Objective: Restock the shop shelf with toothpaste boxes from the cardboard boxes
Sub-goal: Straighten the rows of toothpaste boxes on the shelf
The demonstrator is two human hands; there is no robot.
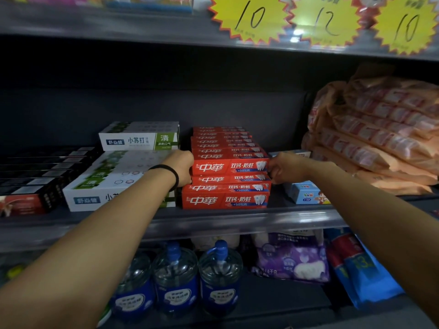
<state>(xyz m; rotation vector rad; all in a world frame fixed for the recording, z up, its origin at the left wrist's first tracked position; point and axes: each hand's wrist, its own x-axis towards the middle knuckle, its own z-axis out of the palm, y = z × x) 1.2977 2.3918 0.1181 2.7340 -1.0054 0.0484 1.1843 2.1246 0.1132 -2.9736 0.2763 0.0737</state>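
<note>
Several red toothpaste boxes [228, 167] form a stack in the middle of the grey shelf [237, 222]. My left hand [181, 168], with a black band on its wrist, grips the left end of the upper red boxes. My right hand [283, 168] grips their right end, fingers curled round the box ends. The lowest red boxes [225, 199] lie flat at the shelf's front edge. No cardboard box is in view.
White-and-green toothpaste boxes [114, 176] stand left of the red stack, black boxes [35, 176] further left. A small blue box [306, 193] and orange packets [380, 138] lie to the right. Water bottles [175, 279] and bags stand on the shelf below. Yellow price tags [249, 17] hang above.
</note>
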